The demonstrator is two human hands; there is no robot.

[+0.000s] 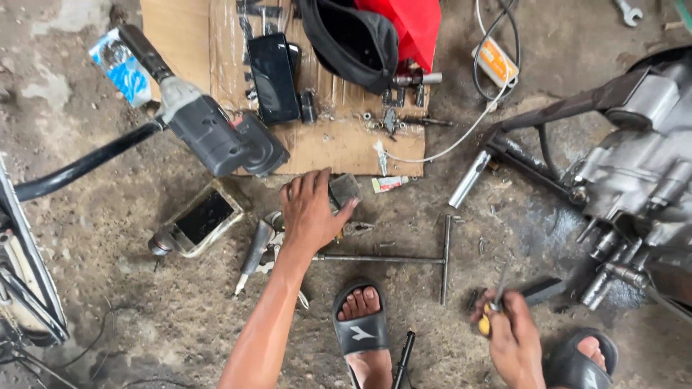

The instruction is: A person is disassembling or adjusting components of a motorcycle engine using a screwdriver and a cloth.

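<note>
Small dark block (343,190): lying on the concrete floor (144,317) just below the cardboard sheet (339,144); your left hand (310,212) is resting over it, fingers (301,189) spread and open, thumb touching its right edge, nothing yet gripped.

Screwdriver (491,306): yellow handle, metal shaft pointing up; your right hand (513,338) is closing its fingers around the handle, low at the right, near the engine.

T-handle wrench (404,258): lying flat on the floor just right of your left wrist, crossbar at the far end.

Metal-tipped tool with grey grip (254,252): lying just left of your left hand.

Phone in pale case (203,217): lying tilted on the floor, further left.

Impact wrench (216,137): grey and black, sitting across the cardboard's left edge.

Black flat case (274,78) and loose bolts (393,119): sitting on the cardboard.

Black cap (353,39) with red cloth (414,25): lying at the cardboard's top edge.

Silver socket tube (468,179): lying on the floor right of the cardboard.

Engine block (641,180): occupying the right side, on a dark wet patch.

Black sandals (360,328): your feet are wearing them, one between your two arms.
</note>
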